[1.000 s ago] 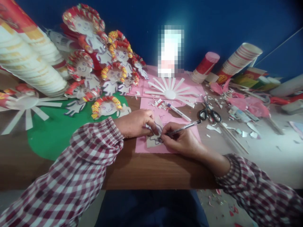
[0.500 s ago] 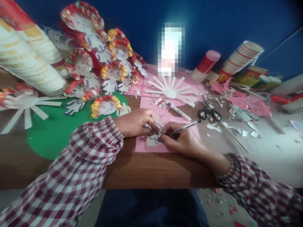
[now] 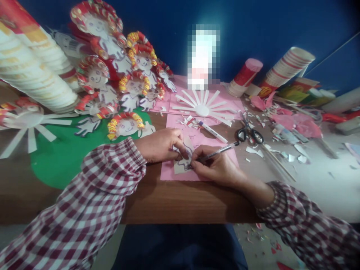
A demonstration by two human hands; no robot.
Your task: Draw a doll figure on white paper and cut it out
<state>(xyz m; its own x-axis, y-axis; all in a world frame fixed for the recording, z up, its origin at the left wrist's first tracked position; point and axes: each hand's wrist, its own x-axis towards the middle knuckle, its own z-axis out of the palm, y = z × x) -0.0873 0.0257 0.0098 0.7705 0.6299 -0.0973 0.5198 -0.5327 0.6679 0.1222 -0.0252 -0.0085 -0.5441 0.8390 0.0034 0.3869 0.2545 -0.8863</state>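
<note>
A small whitish piece of paper (image 3: 180, 167) with dark drawn outlines lies on a pink sheet (image 3: 168, 174) near the table's front edge. My left hand (image 3: 165, 145) rests at the paper's upper left, its fingers bent and pressing on it; no lifted object shows in them. My right hand (image 3: 215, 167) is closed around a slim pen (image 3: 222, 150), whose tip end is down at the paper's right side, mostly hidden by the fingers. Just behind my hands lies a white marker (image 3: 213, 133) among paper scraps.
Black scissors (image 3: 249, 135) and a wooden stick (image 3: 278, 163) lie right. Paper dolls (image 3: 97, 77) and stacked cups (image 3: 30, 71) stand left, by a green sheet (image 3: 56, 165). A white paper sunburst (image 3: 201, 110) lies behind; more cups (image 3: 292, 67) are back right.
</note>
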